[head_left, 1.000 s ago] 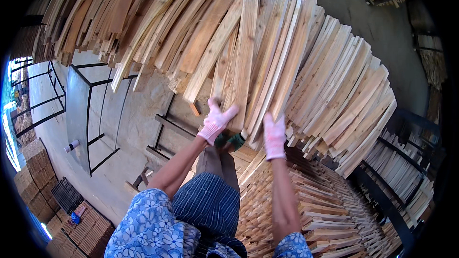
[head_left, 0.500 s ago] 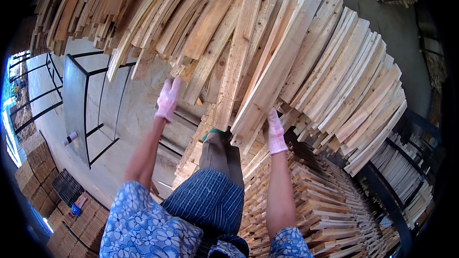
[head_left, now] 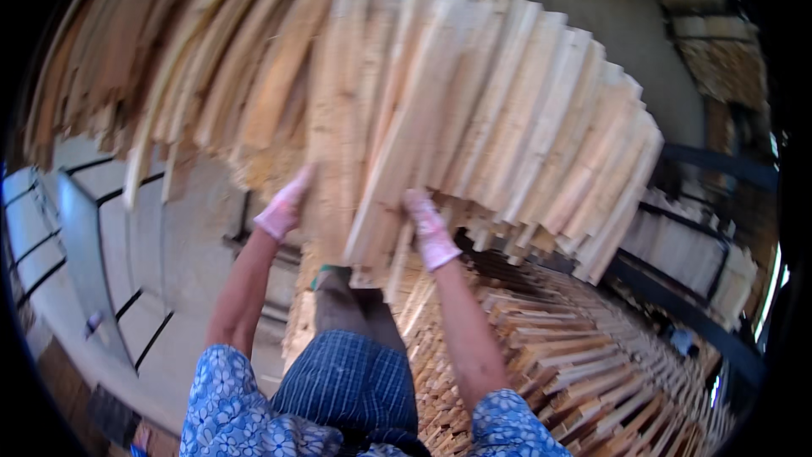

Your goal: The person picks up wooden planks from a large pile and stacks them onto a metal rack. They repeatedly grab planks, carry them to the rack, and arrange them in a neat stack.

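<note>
**Pale boards [head_left: 337, 140] being flanked by a gloved left hand [head_left: 286, 205] and right hand [head_left: 431, 233]**

In the head view, the pale boards are being seen from eleven to twelve o'clock, their near ends being pointed toward the body. One slanting board [head_left: 396, 152] is being laid across the top of them, its lower end being angled toward seven o'clock. At nine o'clock, the left hand is being held beside the left edge of the boards, its fingers being stretched out and not wrapped around anything; whether the edge is being touched cannot be told. Just off the middle, toward five o'clock, the right hand is being held at the right side of the slanting board, near its lower part; because of blur, it cannot be told whether its fingers are being closed on wood.

A close-set row of boards [head_left: 558, 140] is being shown from one to three o'clock, and browner boards [head_left: 127, 68] are being shown at ten. A large lower stack [head_left: 584, 364] is being spread out at five o'clock, and a dark beam [head_left: 694, 315] is being seen near four. At eight o'clock, thin black bars [head_left: 154, 342] are being seen against a grey floor [head_left: 216, 245]. At six to seven, a blue checked garment [head_left: 347, 381] is being worn, with flowered sleeves [head_left: 224, 398].
</note>
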`<state>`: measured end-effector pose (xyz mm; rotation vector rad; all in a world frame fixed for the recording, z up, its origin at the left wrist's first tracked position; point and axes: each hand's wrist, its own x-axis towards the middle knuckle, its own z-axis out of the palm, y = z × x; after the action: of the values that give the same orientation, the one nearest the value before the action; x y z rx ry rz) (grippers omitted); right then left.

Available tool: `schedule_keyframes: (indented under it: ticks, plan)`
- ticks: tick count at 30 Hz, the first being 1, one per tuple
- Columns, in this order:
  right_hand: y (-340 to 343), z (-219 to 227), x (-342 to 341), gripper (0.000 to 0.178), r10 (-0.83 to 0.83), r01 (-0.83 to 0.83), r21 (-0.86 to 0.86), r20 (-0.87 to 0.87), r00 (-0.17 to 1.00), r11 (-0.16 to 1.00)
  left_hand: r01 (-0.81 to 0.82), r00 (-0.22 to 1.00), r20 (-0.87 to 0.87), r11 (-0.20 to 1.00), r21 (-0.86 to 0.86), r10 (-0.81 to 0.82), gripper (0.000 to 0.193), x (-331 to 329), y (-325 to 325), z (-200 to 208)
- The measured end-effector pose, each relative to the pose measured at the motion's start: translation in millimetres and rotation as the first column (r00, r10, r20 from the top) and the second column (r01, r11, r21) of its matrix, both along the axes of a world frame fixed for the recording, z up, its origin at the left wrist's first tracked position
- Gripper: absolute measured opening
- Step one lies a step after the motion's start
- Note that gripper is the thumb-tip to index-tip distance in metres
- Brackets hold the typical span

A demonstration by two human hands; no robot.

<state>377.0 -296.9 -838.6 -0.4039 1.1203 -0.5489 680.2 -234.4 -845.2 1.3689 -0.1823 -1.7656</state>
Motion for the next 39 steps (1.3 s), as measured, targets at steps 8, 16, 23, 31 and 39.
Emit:
schedule_keyframes:
  ticks: [8,16,23,31,39]
  plan:
    - [5.1,38.0,-5.4,0.083,-0.061,0.107,-0.147,0.283,0.957,0.983,-0.039,0.998,-0.051,0.999,-0.038,0.037,0.1,-24.0,-0.3,75.0]
    - [106.1,214.2,-13.4,0.112,0.318,-0.333,-0.042,-0.21,0.925,0.942,0.061,0.997,0.041,0.994,0.094,-0.065,0.121,-34.2,97.9,200.0]
    - [56.8,176.2,-38.3,0.109,0.148,-0.152,0.139,0.039,0.988,0.979,0.123,0.991,0.024,0.974,0.188,-0.13,0.121,-73.9,126.5,193.4]
    - [68.3,213.2,-21.6,0.105,-0.064,0.059,0.081,0.059,0.996,0.995,0.17,0.976,0.124,0.983,0.076,-0.178,0.102,-64.8,104.7,240.8]
    - [87.1,323.5,-34.1,0.101,-0.315,0.318,-0.034,0.072,0.946,0.948,0.363,0.911,0.216,0.932,-0.013,-0.351,0.111,-64.7,77.5,375.6]
